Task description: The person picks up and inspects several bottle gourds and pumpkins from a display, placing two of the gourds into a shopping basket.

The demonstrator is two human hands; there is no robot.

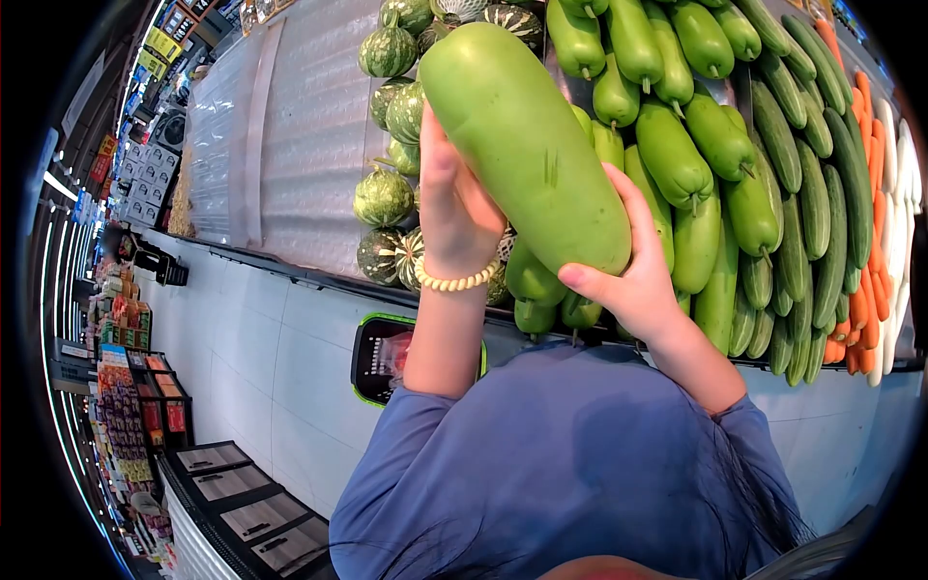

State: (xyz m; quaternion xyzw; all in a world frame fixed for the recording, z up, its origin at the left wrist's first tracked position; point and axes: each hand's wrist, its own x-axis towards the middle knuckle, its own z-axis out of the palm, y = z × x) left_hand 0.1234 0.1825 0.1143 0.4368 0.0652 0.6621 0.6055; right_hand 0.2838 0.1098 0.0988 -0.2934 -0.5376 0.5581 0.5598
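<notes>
A large pale green bottle gourd (pixel 527 145) is held up between both my hands, tilted, over the produce display. My left hand (pixel 456 198) supports its left side near the upper end; most of those fingers are hidden behind it. A beaded bracelet (pixel 456 281) is around my left wrist. At the lower right end, my right hand (pixel 638 275) grips the gourd, thumb on the near face and fingers around the far side. A few dark scratches mark its skin. Smaller green gourds (pixel 672 155) lie piled just beyond my right hand.
Round striped pumpkins (pixel 384 198) sit left of the gourds; cucumbers (pixel 793 222), carrots (pixel 875 242) and white radishes (pixel 901 193) lie to the right. A black basket with a green rim (pixel 360 338) stands on the floor. Lidded cases (pixel 246 503) are at lower left.
</notes>
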